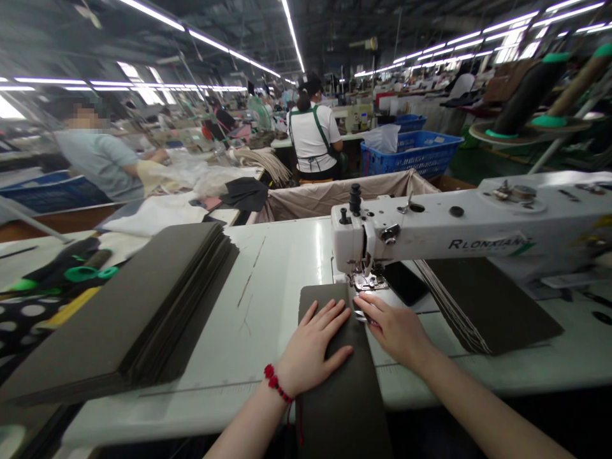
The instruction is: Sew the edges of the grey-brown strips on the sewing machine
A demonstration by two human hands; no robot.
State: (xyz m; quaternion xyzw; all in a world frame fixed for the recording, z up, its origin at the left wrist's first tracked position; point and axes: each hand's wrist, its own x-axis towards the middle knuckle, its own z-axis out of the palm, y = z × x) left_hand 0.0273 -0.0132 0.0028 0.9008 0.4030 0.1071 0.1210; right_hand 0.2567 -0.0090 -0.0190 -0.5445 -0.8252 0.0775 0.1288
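Observation:
A long dark grey-brown panel [342, 401] lies on the pale sewing table, its far end just in front of and left of the needle area of a white sewing machine [430, 223]. My left hand [318, 347] rests flat on the panel with its fingers spread, a red beaded bracelet [276, 382] at the wrist. At the panel's right edge, just below the presser foot [368, 280], my right hand [394, 325] is closed round small metal scissors [361, 315], mostly covered by the fingers.
A tall stack of dark panels [109, 306] covers the table's left side. Right of the needle lie a black phone [405, 282] and another panel stack [492, 303]. Beyond the table are a cloth-lined bin [306, 199], a blue basket [414, 156] and two people.

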